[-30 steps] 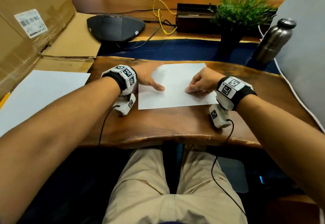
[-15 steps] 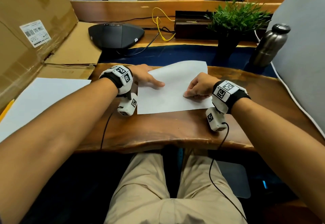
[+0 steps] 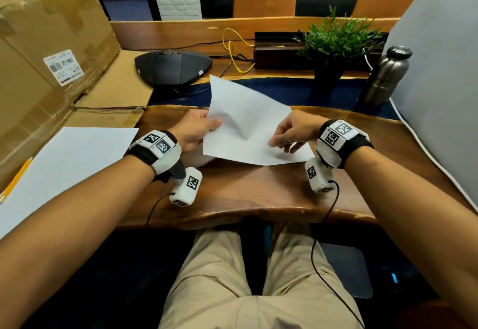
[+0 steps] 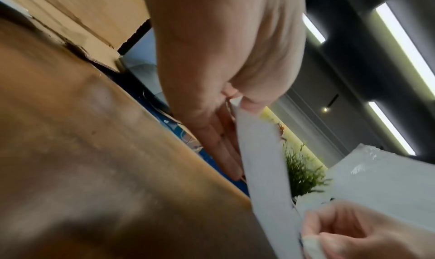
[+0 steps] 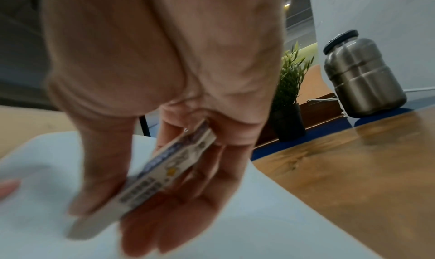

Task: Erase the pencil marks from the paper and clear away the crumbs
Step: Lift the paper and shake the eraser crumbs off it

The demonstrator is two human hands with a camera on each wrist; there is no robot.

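Thumb and fingers of the left hand [image 3: 192, 132] pinch the paper [image 3: 248, 124], now lifted and tilted off the desk [image 3: 258, 194] — flat half a second ago. The right hand [image 3: 292, 132] clamps the eraser [image 5: 164, 171] — erasing looks finished, crumbs likely being tipped off.

You can't read the shipping label [image 3: 64, 67] on your cardboard box [image 3: 46, 44], nor the eraser sleeve [image 5: 164, 171]: both blurred.
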